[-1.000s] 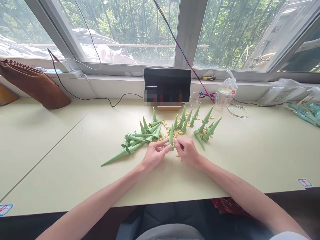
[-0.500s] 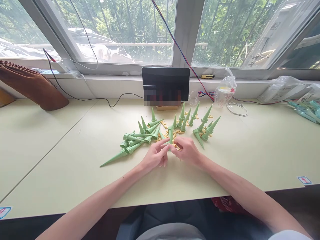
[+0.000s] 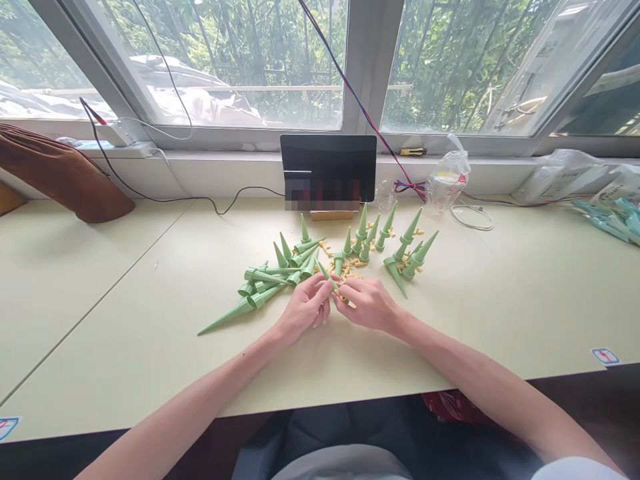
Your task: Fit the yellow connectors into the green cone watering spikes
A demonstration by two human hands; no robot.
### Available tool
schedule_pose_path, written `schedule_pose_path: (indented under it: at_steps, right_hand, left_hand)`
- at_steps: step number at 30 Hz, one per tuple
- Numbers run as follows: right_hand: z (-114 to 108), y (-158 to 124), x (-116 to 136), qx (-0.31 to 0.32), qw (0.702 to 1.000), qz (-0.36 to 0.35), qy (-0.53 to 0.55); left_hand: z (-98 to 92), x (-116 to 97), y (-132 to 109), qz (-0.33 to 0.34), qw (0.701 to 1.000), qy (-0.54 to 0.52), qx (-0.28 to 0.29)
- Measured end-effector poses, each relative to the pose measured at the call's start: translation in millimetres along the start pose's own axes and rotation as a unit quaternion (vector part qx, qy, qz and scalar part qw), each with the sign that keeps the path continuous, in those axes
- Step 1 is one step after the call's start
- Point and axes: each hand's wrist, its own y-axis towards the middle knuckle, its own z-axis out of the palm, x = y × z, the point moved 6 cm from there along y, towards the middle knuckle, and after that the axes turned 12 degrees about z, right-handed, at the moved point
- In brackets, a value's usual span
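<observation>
My left hand [image 3: 303, 308] and my right hand [image 3: 367, 304] meet at the middle of the pale green table [image 3: 125, 320]. Between their fingertips is a green plastic cone spike [image 3: 326, 273] with a small yellow fitting [image 3: 343, 295] at its wide end; both hands pinch it. Just beyond lies a heap of green cone spikes [image 3: 273, 277], some flat, some nested. Further right stand upright green cones [image 3: 395, 243] with loose yellow fittings [image 3: 356, 263] scattered among them.
A dark tablet [image 3: 329, 168] stands on a wooden holder at the back by the window sill. A brown cloth bag [image 3: 60, 173] lies far left, a black cable [image 3: 165, 193] beside it. Plastic bags [image 3: 450, 177] and teal parts [image 3: 613, 220] sit at the right.
The cone in my hands has tipped from upright to slanting left and low. Both hands have drawn slightly nearer to me, and the yellow fitting now shows at my right fingertips.
</observation>
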Motion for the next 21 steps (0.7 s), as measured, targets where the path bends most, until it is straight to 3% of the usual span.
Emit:
schedule_pose_path:
  at_steps: [8,21]
  right_hand:
    - [2.8,-4.1,2.4,-0.018,1.000,-0.002,-0.013]
    - [4.1,-4.3,6.3,-0.001,0.999,0.012,0.043]
  left_hand:
    - [1.0,-4.3,-1.2,0.018,0.999,-0.023,-0.045]
    - [3.8,-3.6,-0.6,0.038,0.997,-0.057,-0.040]
